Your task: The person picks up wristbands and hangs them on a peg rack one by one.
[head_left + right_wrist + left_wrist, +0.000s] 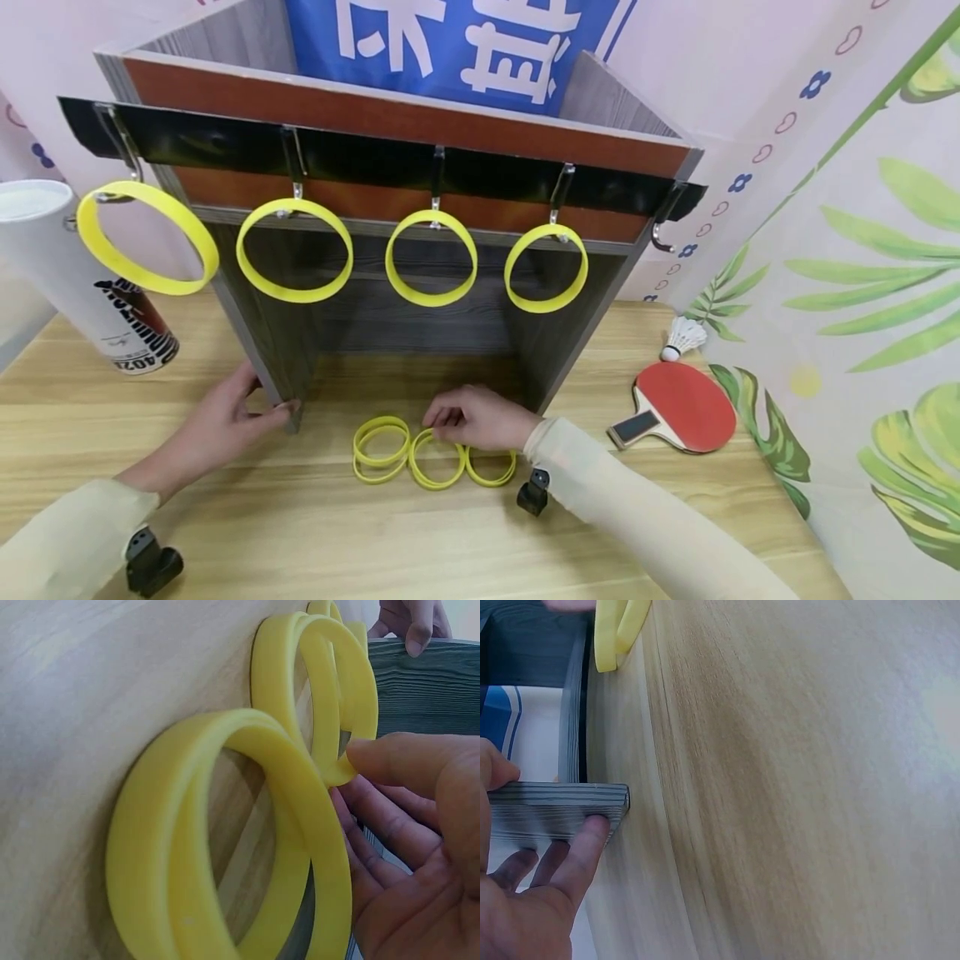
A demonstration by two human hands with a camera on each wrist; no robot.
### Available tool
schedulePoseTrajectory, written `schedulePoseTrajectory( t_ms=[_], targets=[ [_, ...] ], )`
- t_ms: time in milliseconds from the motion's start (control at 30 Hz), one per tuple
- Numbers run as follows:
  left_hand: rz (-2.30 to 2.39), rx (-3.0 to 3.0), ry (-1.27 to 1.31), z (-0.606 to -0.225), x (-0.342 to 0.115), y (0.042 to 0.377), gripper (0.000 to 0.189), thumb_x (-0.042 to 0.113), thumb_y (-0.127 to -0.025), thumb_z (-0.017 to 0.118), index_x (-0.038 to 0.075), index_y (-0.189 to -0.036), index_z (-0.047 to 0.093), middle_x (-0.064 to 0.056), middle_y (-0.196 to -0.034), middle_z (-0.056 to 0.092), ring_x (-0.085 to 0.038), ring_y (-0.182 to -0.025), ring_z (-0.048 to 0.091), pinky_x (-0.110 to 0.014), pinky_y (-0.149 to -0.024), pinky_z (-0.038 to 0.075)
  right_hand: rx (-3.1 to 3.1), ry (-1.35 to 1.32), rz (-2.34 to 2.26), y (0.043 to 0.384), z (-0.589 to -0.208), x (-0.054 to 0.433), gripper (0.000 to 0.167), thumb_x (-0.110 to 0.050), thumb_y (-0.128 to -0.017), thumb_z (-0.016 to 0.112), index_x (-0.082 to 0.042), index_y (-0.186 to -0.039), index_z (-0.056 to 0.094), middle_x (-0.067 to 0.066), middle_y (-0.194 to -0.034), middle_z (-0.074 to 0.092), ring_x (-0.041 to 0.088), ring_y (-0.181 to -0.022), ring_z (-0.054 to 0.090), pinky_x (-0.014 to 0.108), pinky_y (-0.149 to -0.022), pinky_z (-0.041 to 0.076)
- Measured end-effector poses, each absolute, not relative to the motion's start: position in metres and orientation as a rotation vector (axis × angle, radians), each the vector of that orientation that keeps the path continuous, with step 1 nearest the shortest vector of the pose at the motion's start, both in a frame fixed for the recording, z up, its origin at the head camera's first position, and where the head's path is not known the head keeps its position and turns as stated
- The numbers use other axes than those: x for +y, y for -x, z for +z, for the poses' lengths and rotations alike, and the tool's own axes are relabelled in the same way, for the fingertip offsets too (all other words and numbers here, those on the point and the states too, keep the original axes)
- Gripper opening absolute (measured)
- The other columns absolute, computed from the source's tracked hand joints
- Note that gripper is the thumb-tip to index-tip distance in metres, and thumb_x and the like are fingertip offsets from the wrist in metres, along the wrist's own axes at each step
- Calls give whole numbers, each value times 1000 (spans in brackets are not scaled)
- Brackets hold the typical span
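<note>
My left hand (213, 429) grips the front edge of the grey wooden stand's left side panel (562, 796), thumb on one side and fingers on the other. On the table between the stand's legs lie three groups of yellow rings. My right hand (483, 417) pinches the rim of the middle yellow ring (437, 486) between thumb and fingers. Left of it is a stack of yellow rings (381, 463); right of it lie the right-hand yellow rings (142, 847), partly behind my wrist in the head view. Single yellow rings (431, 302) hang from several hooks above.
A black strip (360, 152) with hooks crosses the stand's front; its rightmost hook (662, 242) bears no ring. A white tube (75, 275) stands at left. A red table tennis bat (690, 408) and a shuttlecock (684, 337) lie at right, near the patterned wall.
</note>
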State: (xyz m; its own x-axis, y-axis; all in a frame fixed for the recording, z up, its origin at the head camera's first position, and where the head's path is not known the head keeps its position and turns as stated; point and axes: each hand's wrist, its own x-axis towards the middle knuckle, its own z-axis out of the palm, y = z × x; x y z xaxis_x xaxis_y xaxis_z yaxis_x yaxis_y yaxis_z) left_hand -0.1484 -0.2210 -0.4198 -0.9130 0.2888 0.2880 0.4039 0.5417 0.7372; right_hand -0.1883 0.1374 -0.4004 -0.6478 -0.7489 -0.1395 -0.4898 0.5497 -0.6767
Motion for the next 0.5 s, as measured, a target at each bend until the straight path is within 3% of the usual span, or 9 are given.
schedulePoseTrajectory(
  t_ms=[233,500],
  targets=[
    [-1314,-2601,641,-418,-219,149,74,-6,-92,71,0,-157,37,-35,-145,55,23,-113,44,-8,-78,50,2403,1011,-850,185,-397,138,16,-6,-99,70,-7,-114,75,8,-106,80,12,-97,72,16,-83,54],
    [-1304,-2641,612,-417,-221,146,72,0,-94,71,2,-157,37,-33,-146,55,25,-113,43,-11,-79,52,2395,1041,-876,183,-395,140,16,-5,-99,70,-7,-114,75,7,-105,79,9,-95,70,16,-83,55]
  ],
)
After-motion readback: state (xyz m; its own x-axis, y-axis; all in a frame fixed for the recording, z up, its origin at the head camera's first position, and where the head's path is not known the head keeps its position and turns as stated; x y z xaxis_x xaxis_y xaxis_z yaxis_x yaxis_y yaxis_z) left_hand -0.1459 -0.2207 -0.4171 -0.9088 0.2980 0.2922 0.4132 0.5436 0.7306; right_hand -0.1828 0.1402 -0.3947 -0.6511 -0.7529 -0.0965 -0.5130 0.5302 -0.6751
